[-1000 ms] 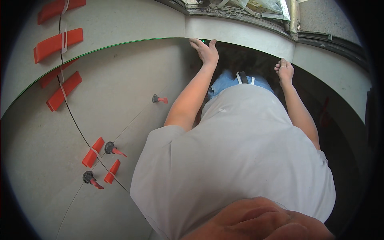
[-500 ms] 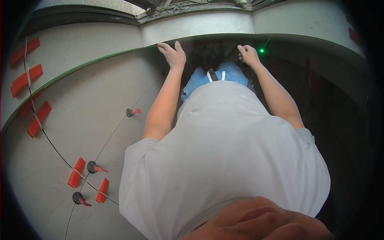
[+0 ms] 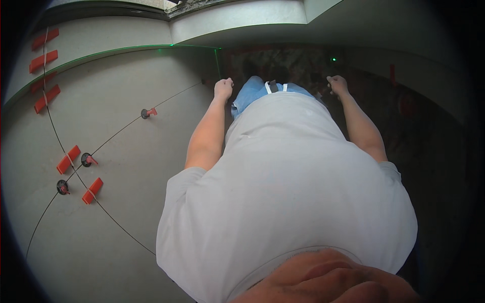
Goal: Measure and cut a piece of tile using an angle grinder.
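Observation:
My left hand (image 3: 223,88) hangs in front of my left thigh with its fingers curled in. Whether anything is inside it is hidden. On the other side, my right hand (image 3: 338,85) is lifted off my body, thumb and fingers drawn together. Anything it may hold is too small to make out. Beyond both hands runs a pale window ledge (image 3: 237,29), and neither hand touches it. A thin green laser line (image 3: 194,46) follows the ledge's lower edge, and a bright green laser spot (image 3: 334,59) glows just above my right hand.
Large grey tiles (image 3: 121,91) lie at left. Red levelling wedges (image 3: 68,159) sit along one dark joint. Black round tile levellers (image 3: 87,159) with red handles stand on the crossing joint. A dark, rough patch of floor (image 3: 278,59) lies ahead, with a red object (image 3: 392,74) at right.
My left hand has come down from the ledge's edge, and its spread fingers have curled in. My right hand sits lower and farther right, still pinched. The whole view has shifted.

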`<state>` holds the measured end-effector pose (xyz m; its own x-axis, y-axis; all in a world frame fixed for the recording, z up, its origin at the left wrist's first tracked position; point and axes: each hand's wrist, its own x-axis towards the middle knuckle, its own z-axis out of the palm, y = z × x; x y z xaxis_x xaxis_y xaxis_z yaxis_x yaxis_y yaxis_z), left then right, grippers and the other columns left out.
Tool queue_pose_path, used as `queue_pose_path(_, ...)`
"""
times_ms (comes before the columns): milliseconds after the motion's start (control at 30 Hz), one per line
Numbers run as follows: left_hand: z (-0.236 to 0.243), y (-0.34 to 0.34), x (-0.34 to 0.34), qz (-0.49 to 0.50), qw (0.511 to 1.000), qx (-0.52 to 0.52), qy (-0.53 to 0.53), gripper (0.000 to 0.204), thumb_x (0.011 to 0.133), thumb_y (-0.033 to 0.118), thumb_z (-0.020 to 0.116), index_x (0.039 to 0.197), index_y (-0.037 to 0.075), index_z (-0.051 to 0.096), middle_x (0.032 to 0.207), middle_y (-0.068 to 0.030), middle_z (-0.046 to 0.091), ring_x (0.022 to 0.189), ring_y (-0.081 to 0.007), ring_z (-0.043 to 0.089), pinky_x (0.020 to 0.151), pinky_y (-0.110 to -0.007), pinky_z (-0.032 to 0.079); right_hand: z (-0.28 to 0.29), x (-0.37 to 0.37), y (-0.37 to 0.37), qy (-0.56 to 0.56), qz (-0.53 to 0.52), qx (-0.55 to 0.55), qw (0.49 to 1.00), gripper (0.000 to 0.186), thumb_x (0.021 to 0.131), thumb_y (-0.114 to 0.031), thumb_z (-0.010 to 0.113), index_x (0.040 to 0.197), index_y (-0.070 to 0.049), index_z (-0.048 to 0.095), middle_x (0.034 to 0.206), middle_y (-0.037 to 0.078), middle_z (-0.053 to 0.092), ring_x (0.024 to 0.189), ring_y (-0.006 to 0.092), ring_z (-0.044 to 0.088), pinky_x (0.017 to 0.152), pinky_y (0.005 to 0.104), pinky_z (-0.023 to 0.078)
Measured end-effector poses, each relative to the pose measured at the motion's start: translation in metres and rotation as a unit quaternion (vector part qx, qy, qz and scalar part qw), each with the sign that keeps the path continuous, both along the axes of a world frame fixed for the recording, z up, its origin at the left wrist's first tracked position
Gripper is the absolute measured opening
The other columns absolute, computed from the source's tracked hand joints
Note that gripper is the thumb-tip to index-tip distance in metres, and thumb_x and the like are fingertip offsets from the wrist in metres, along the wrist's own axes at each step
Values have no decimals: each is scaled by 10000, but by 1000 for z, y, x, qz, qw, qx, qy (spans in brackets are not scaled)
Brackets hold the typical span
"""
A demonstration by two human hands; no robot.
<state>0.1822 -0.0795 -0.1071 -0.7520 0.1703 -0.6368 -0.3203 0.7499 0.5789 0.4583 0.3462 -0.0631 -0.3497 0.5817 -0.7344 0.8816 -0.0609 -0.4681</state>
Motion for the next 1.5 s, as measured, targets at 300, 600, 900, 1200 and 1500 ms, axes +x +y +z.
queue_pose_path(300,49,-31,23,162,971,-52,-169,352,1021,363,551,1185,58,617,1006,-23,675,775,-131,618,588,-307,492,-28,59,-35,-48,-49,-68,995,297,984,-313,635,1006,-17,655,794,65,650,593,126,584,516,322,493)
queue_pose_path(600,93,53,-69,228,946,221,-67,309,1029,316,534,1144,33,582,1017,-90,678,884,-200,673,651,-300,508,-13,-21,-58,53,2,-106,993,278,985,-330,633,927,-59,662,761,19,646,592,97,580,531,281,478)
queue_pose_path(900,116,95,-145,248,949,191,-28,414,1045,385,516,1149,-15,552,998,-134,676,870,-240,690,663,-355,553,69,-142,-66,173,-132,-137,966,279,1000,-335,604,1017,-63,662,839,19,675,667,94,618,634,257,522)
queue_pose_path(1200,128,95,-164,175,976,120,-47,333,1020,314,587,951,-10,610,796,-70,640,672,-191,692,492,-275,479,95,-192,-60,150,-251,-87,952,327,1028,-309,551,1023,8,629,859,80,694,673,129,649,580,270,537)
queue_pose_path(1500,136,100,-160,231,960,145,-69,323,1019,287,577,910,-16,600,781,-71,623,679,-195,697,514,-276,501,93,-196,-69,182,-340,-56,921,279,1008,-246,564,870,-13,629,763,77,676,592,122,618,518,256,506)
